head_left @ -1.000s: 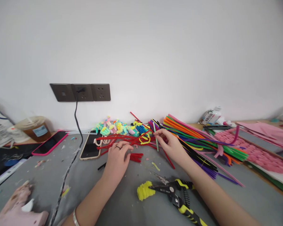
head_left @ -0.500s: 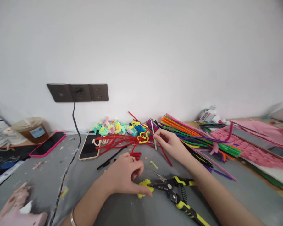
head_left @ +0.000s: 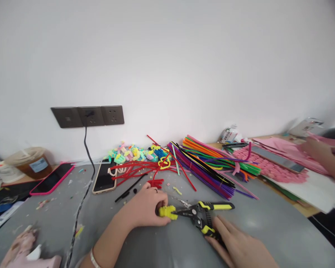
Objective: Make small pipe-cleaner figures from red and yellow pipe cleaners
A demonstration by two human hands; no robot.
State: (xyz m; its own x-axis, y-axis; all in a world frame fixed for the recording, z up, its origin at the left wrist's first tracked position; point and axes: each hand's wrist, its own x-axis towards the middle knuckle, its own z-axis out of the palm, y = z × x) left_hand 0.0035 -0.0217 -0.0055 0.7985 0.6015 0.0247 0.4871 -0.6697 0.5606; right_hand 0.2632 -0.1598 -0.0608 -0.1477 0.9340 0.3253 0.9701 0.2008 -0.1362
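My left hand (head_left: 147,206) pinches a small fuzzy yellow chenille piece (head_left: 167,211) between thumb and fingers, low over the grey table. The tip of the black-and-yellow wire strippers (head_left: 198,216) meets the right side of that piece. Around the lower handle of the strippers, my right hand (head_left: 237,242) is closed; the upper handle stays outside its grip. Just beyond my left hand lie short red pipe cleaner pieces (head_left: 156,183) and a small yellow-green scrap (head_left: 177,191). A pale green strip (head_left: 175,160) rests farther back.
Bundled pipe cleaners (head_left: 209,160), long red ones (head_left: 139,167) and a pastel pile (head_left: 125,152) line the wall. Two phones (head_left: 104,176) (head_left: 53,179), a drink cup (head_left: 30,162) and a cable (head_left: 80,204) are left. Another person's hand (head_left: 321,150) touches pink sheets (head_left: 287,149).
My right hand has left the pale green strip and come down to the strippers' handle. My left hand has closed on the yellow piece. Another person's hand has appeared at right.
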